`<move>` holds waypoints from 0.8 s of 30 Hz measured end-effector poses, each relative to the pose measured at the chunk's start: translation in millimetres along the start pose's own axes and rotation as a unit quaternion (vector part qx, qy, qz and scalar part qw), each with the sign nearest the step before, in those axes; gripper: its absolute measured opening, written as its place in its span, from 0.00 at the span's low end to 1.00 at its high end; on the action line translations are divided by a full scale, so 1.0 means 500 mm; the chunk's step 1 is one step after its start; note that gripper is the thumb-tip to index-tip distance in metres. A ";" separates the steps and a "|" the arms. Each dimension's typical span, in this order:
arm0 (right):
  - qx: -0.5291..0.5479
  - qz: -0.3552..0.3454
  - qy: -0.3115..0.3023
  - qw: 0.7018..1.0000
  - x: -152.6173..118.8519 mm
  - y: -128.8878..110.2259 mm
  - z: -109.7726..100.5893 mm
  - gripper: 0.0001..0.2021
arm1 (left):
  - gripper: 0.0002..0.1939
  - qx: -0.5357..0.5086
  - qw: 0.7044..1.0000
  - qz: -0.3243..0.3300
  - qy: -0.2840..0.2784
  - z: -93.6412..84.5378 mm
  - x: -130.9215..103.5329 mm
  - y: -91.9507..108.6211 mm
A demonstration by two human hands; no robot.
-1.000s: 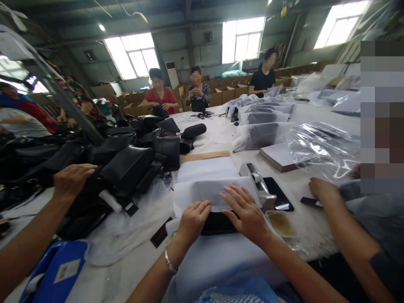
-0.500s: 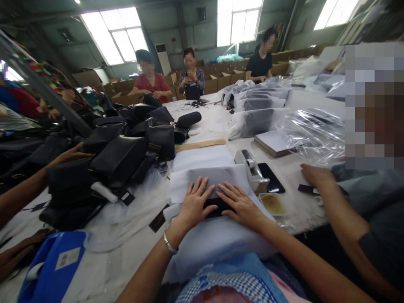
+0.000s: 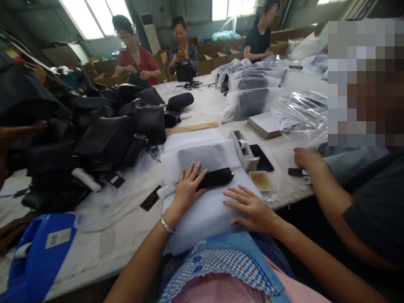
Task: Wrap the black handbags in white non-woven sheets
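A black bag point(image 3: 217, 178) lies on white wrapping paper point(image 3: 202, 219) in front of me, with a fold of the paper over its far side. My left hand point(image 3: 190, 185) rests flat on the bag's left end and the paper, fingers spread. Over the near right part of the paper is my right hand point(image 3: 251, 206), open and apart from the bag, holding nothing. A small rolled white piece point(image 3: 166, 190) sits at the paper's left edge, beside a dark printed tag point(image 3: 150, 198).
Black bags point(image 3: 104, 139) are heaped at left, near a blue plastic container point(image 3: 44, 248). On the right are a tape dispenser point(image 3: 243, 150), a phone point(image 3: 260, 158), a shallow dish point(image 3: 261, 181) and a stack of boards point(image 3: 264, 124). A co-worker's arm point(image 3: 328, 181) is close at right.
My right hand has come off the bag and moved back towards me, uncovering the bag's right end. My left hand stays on it. At left, a co-worker's arm has lifted a black bag.
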State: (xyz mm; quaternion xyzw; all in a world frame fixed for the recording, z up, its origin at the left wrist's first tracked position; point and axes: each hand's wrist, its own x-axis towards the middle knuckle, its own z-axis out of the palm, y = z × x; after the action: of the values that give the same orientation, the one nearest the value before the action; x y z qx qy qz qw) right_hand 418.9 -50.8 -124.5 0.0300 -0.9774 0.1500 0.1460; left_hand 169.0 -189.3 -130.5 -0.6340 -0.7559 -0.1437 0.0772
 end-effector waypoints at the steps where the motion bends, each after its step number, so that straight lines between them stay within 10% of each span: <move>1: 0.001 -0.011 -0.011 1.000 -0.005 -0.003 0.004 0.26 | 0.37 0.000 1.000 -0.003 0.005 0.004 -0.003 0.003; 12: 0.079 -0.020 0.061 0.995 -0.017 -0.020 0.060 0.08 | 0.35 -0.022 1.000 -0.013 -0.003 -0.005 -0.013 0.009; 24: 0.164 0.092 0.040 0.981 0.098 -0.018 -0.069 0.07 | 0.34 -0.160 0.978 -0.046 -0.125 -0.113 0.033 -0.012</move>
State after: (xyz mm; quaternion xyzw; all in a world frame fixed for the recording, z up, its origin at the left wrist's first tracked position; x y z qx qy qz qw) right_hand 382.7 -49.5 -76.1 -0.0422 -0.9316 0.3218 0.1637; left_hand 156.1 -192.4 -73.0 -0.6158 -0.7551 -0.1856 -0.1269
